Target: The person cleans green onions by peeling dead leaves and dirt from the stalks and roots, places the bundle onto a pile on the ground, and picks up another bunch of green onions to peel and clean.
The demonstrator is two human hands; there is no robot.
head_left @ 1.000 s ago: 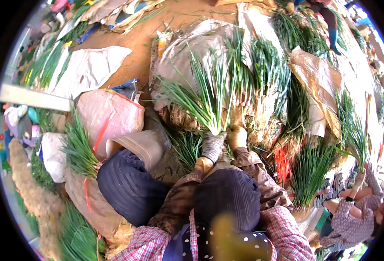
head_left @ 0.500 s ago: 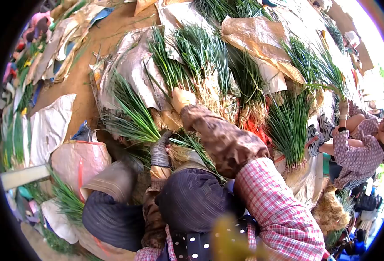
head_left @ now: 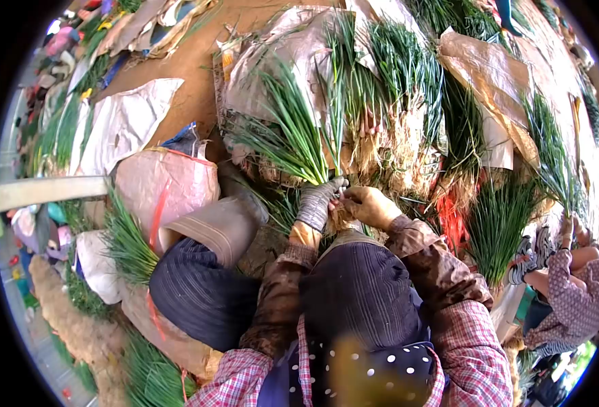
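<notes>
Held bunch [head_left: 291, 132]: long green leaves fanned up and away from the person, root end down at the hands
Left hand [head_left: 315, 205]: in a grey wrap, fingers closed around the held bunch near its root end
Right hand [head_left: 375, 207]: just beside the root end of the held bunch, fingers bent and drawn together; I cannot tell what lies between them
Onion rows [head_left: 398, 74]: beyond and to the right of the held bunch, roots toward the person
Pale sheet [head_left: 252, 85]: spread beyond the held bunch
Pink sack [head_left: 167, 183]: left of the held bunch, with a red strip
Red strings [head_left: 452, 220]: right of the held bunch, under loose roots
Co-worker [head_left: 574, 298]: well to the right of the held bunch, a hand at the base of another bunch [head_left: 550, 156]
</notes>
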